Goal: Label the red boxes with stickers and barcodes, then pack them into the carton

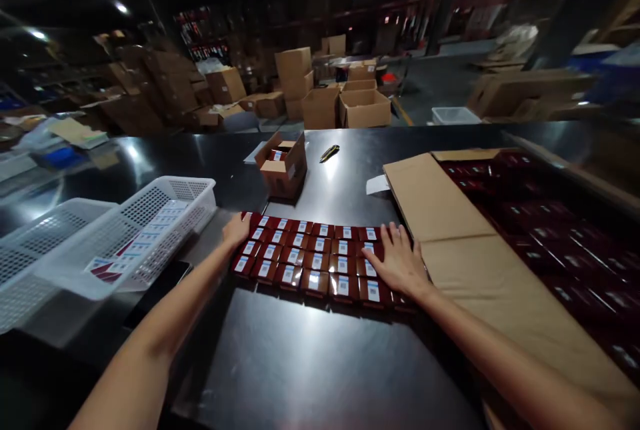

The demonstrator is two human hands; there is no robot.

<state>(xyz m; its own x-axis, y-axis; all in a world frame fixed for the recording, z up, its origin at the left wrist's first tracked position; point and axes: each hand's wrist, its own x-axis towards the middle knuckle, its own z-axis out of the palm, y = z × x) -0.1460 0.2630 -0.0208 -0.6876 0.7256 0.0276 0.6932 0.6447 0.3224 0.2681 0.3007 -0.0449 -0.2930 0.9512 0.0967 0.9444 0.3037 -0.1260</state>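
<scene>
- Several rows of small red boxes point(319, 261) are lying on the metal table point(300, 363).
- Left hand point(235, 231) is touching their left end; how closed, I cannot tell.
- Right hand point(401, 262) is resting open, fingers spread, over their right end, gripping nothing.
- A white basket point(203, 207) is standing left, a big carton point(455, 230) right.

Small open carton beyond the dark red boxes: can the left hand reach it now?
Probably yes. The left hand rests at the left end of the dark red boxes, and nothing appears to stand between it and the small open carton. It would have to leave the boxes.
</scene>
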